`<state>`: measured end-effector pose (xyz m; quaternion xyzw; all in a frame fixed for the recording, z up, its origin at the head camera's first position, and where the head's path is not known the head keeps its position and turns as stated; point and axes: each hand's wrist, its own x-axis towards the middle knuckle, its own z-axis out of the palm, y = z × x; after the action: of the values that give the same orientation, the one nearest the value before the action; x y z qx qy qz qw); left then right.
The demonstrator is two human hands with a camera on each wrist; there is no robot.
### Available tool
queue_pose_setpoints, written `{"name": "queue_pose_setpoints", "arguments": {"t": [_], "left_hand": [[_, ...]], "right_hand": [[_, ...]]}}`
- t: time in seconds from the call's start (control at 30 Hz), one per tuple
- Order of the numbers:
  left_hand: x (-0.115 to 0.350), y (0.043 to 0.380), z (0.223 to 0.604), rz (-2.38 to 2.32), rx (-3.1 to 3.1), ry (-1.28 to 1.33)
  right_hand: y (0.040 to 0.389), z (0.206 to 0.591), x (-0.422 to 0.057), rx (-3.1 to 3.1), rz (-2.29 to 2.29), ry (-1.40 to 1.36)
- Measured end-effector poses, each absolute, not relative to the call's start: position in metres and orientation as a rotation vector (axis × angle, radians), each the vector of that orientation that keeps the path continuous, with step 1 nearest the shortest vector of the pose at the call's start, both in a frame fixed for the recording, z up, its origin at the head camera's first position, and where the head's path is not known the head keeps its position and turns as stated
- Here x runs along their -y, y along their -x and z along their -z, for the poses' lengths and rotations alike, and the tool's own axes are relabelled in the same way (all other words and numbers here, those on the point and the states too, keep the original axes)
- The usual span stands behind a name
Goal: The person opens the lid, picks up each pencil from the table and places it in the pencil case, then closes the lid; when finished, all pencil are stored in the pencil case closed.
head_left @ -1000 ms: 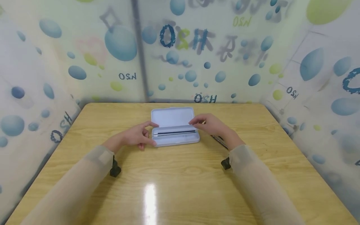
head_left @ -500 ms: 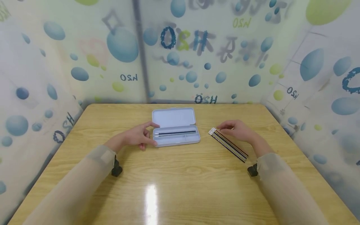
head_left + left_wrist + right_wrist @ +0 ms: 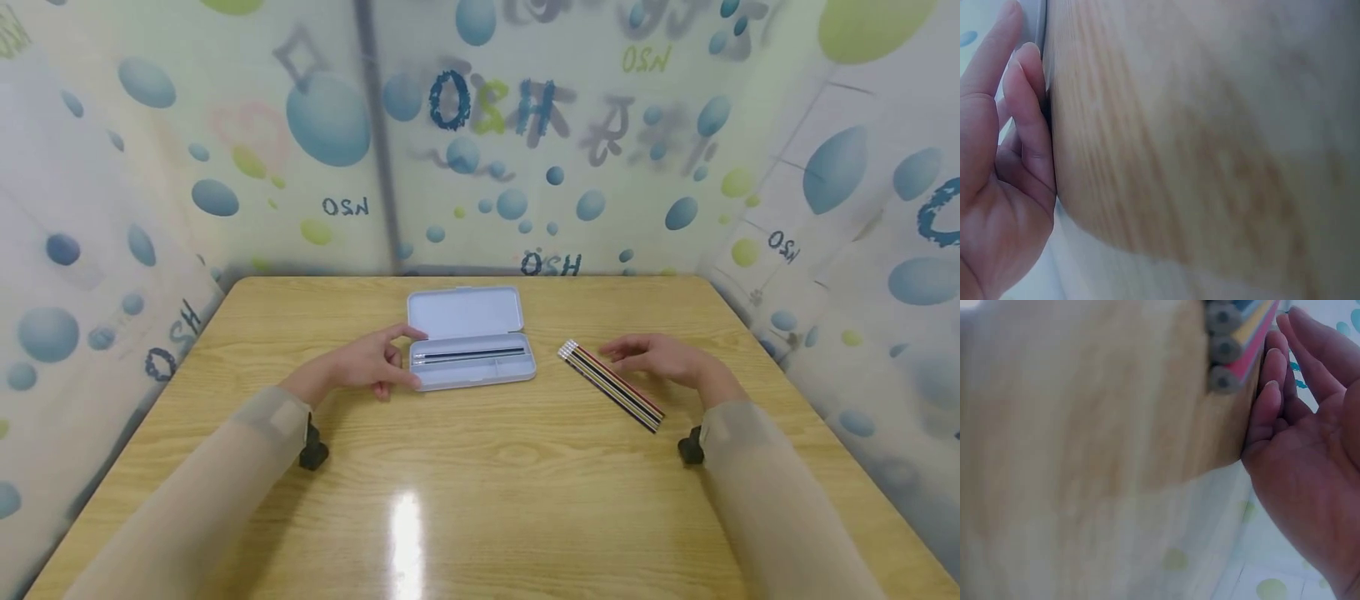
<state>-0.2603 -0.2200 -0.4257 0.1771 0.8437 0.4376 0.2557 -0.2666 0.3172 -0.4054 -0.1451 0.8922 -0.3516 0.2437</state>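
Note:
An opened pale-blue pencil case (image 3: 472, 379) lies on the table, its lid (image 3: 465, 311) tipped back. Two dark-striped pencils (image 3: 469, 356) lie in its rear compartment. My left hand (image 3: 358, 360) holds the case's left end, index finger at the hinge side and thumb at the front corner. To the right, a row of several striped pencils (image 3: 611, 386) lies slanted, silvery ends toward the case. Just beyond their upper right side is my right hand (image 3: 660, 357), fingers loosely bent and holding nothing. Blunt pencil ends (image 3: 1225, 347) show beside its fingers in the right wrist view.
The wooden table (image 3: 480, 483) has its far edge against a patterned curtain (image 3: 480, 200) with blue drops and letters. More patterned sheets hang along the left and right sides. Each wrist carries a small black camera (image 3: 313, 450).
My right hand has left the pencil case and moved right to the row of pencils, then slightly farther right, uncovering them. The left hand has stayed on the case.

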Motion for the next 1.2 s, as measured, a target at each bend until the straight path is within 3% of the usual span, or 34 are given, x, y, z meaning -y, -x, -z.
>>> {"name": "queue_pose_setpoints", "arguments": {"t": [1.2], "left_hand": [[0.2185, 0.2569, 0.4246, -1.189, -2.304, -0.483]], "right_hand": [[0.2656, 0.4102, -0.3138, -2.48, 0.966, 0.374]]}}
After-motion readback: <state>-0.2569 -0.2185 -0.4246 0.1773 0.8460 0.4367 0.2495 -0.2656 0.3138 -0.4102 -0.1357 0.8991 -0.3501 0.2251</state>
